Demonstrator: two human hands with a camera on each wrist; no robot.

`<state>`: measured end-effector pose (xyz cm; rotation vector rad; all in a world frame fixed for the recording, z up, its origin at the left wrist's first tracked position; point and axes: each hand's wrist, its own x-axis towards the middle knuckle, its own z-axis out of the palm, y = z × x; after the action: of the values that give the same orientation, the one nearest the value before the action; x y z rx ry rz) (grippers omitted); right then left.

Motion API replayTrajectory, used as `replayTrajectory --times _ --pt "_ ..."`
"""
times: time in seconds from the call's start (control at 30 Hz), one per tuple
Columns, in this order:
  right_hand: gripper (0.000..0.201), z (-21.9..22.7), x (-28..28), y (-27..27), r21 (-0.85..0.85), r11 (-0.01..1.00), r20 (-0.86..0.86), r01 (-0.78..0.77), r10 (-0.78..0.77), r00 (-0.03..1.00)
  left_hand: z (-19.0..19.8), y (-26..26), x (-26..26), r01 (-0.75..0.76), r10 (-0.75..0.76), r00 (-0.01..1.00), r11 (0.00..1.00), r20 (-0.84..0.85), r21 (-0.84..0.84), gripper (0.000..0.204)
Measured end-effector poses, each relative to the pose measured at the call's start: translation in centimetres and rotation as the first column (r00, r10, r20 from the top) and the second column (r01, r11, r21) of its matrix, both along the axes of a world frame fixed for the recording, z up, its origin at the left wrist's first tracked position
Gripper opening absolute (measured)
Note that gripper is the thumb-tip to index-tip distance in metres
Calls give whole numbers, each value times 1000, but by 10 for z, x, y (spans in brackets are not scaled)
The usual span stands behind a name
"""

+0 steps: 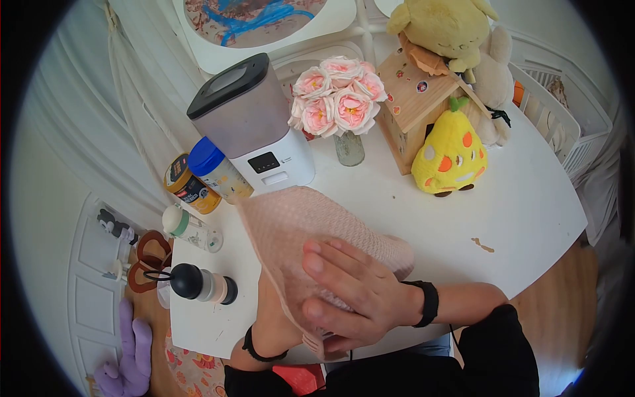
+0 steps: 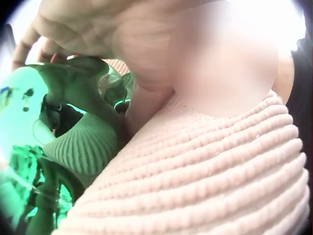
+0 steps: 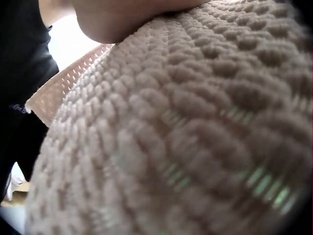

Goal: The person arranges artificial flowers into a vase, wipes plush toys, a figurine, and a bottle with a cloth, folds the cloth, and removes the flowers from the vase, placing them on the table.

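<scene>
A pale pink waffle-textured cloth point(image 1: 297, 218) hangs over the near table and hides most of my left hand point(image 1: 272, 324). In the left wrist view, the left hand point(image 2: 122, 34) bends its fingers and thumb about a shiny green, glass-like object point(image 2: 63, 83), which mirrors the ribbed cloth point(image 2: 210, 166). Cloth covers that object in the head view; its kind does not show. My right hand point(image 1: 364, 291) lies over the cloth with its fingers extended and spread. Close up in the right wrist view, green glints through the weave of the cloth point(image 3: 171, 112) below the palm.
Left on the white table point(image 1: 529, 231) stand a black-capped bottle point(image 1: 198, 283), a clear green-collared bottle point(image 1: 193, 228), a yellow can point(image 1: 192, 185) and a blue-lidded container point(image 1: 218, 169). Behind are a grey-white dispenser point(image 1: 248, 126), pink flowers point(image 1: 340, 99), a wooden house point(image 1: 403, 92) and a yellow plush point(image 1: 451, 155).
</scene>
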<state>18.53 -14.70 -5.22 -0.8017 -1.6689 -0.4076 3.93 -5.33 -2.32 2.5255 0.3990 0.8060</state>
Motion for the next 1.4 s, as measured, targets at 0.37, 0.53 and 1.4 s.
replayTrajectory --times 0.37,0.53,1.4 --pt "88 33 51 14 -425 892 87 -153 208 974 2 -1 10 106 -103 994 991 46 -83 97" --pt "76 33 59 14 -449 694 -484 -563 340 806 -1 0 14 141 -139 990 981 25 -131 95" --pt "68 28 13 -10 -373 928 53 21 -2 999 2 12 9 93 -82 995 959 54 -267 89"
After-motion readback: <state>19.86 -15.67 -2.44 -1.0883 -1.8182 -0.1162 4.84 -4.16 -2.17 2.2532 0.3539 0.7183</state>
